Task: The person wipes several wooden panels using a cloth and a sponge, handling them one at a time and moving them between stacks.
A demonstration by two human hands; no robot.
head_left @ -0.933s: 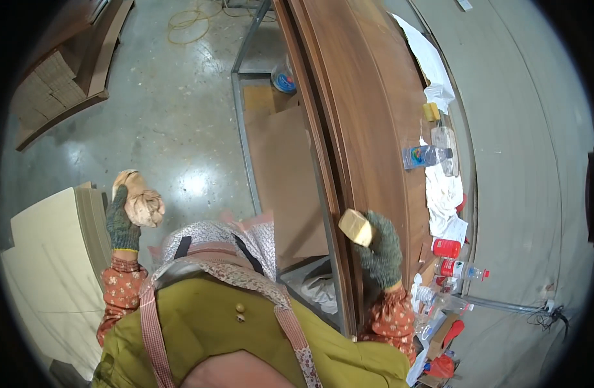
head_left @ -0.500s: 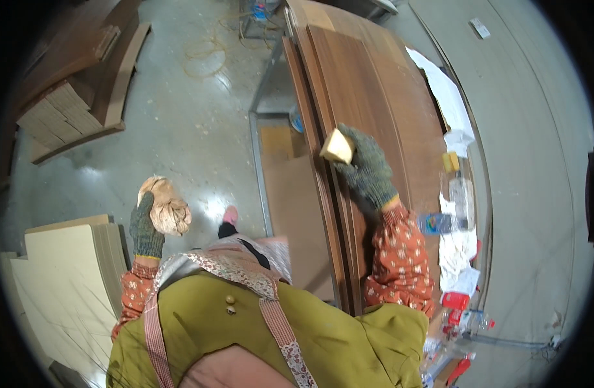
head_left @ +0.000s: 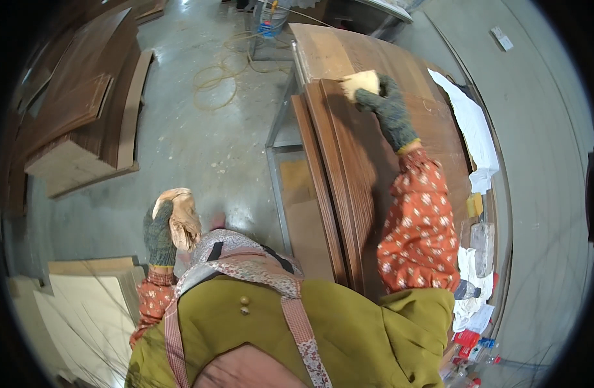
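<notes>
Worker at a stack of panels, both hands gloved in dark knit. The right hand, arm outstretched over the stack, pinches a pale block between thumb and fingers. The block lies at the fingertip end of the grip, its larger part projecting leftward beyond the glove, above the far end of the uppermost narrow panel; from here I cannot tell whether its underside touches the wood. The right sleeve, red with pale flowers, crosses above the panels.

The left hand, held low over the floor and well apart from the stack, clasps a crumpled tan cloth. The cloth bulges to the right of the grip and rises past the thumb, which is laid along its left side; the other fingers are largely hidden.

Along the stack's right side lie a white sheet, a yellow sponge and, just beside it, a clear bottle. Pale boards stand near the left forearm.
</notes>
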